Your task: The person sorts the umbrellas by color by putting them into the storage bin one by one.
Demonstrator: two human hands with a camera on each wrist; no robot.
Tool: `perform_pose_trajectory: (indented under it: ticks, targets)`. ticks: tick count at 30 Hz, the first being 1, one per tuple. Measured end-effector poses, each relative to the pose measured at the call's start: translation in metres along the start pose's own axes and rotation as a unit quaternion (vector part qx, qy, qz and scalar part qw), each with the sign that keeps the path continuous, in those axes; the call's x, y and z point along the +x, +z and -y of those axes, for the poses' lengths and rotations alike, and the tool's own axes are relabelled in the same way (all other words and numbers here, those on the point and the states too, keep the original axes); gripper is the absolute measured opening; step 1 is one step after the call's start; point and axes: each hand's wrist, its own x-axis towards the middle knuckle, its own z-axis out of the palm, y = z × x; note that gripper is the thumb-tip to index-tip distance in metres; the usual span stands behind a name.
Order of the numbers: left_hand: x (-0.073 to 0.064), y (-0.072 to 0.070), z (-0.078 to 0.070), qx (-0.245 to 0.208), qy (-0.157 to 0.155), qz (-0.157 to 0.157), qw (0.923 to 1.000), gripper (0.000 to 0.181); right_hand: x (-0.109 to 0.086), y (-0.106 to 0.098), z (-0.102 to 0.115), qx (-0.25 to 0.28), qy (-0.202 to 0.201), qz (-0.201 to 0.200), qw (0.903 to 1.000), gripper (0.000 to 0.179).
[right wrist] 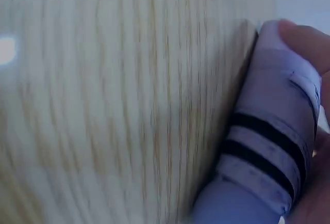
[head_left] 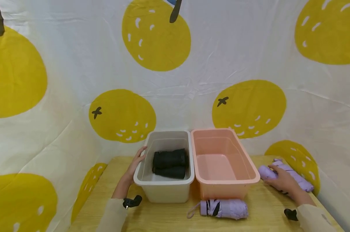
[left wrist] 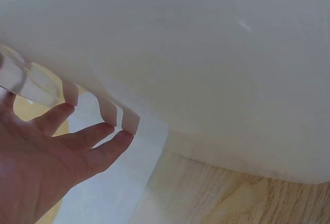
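Wood tbl [head_left: 146,222], L hand [head_left: 135,166] w/ fingers spread agst grey bin [head_left: 166,193], R hand [head_left: 282,180] curled round lilac umbrella [right wrist: 270,100]

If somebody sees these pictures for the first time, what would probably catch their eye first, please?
Probably the big yellow fruits printed on the white cloth behind the table. Next, at the centre, a grey bin holding black bundles, with a pink bin close on its right. Then the right hand, near the table's right edge, gripping a lilac umbrella.

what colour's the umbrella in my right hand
Lilac umbrella with black bands, best in right wrist view.
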Motion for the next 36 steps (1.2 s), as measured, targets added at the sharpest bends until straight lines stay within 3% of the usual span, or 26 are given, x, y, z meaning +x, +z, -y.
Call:
perform_pose_trajectory:
  ticks: [4,13,18,25,36]
  targets:
    - [-0.007,0.0,0.003,-0.006,-0.013,-0.009,0.9999,0.05,-0.012,0.006,-0.001,-0.026,-0.013,0.019,0.9994,0.096]
    - [-0.001,-0.002,-0.002,-0.004,0.003,-0.013,0.9999,0.051,-0.005,0.009,-0.006,-0.064,-0.053,-0.048,0.9954,0.081]
    - [0.003,-0.002,-0.007,0.001,0.01,-0.011,0.9999,0.05,-0.005,-0.001,0.003,-0.042,-0.061,-0.076,0.9943,0.08]
    - [0.001,-0.004,-0.01,0.006,0.011,-0.007,0.9999,0.05,0.003,-0.04,0.035,0.008,-0.028,-0.029,0.9991,0.081]
    - [0.003,0.002,-0.006,0.0,0.012,-0.002,0.9999,0.048,0.027,-0.101,0.118,0.008,-0.103,-0.071,0.9921,0.076]
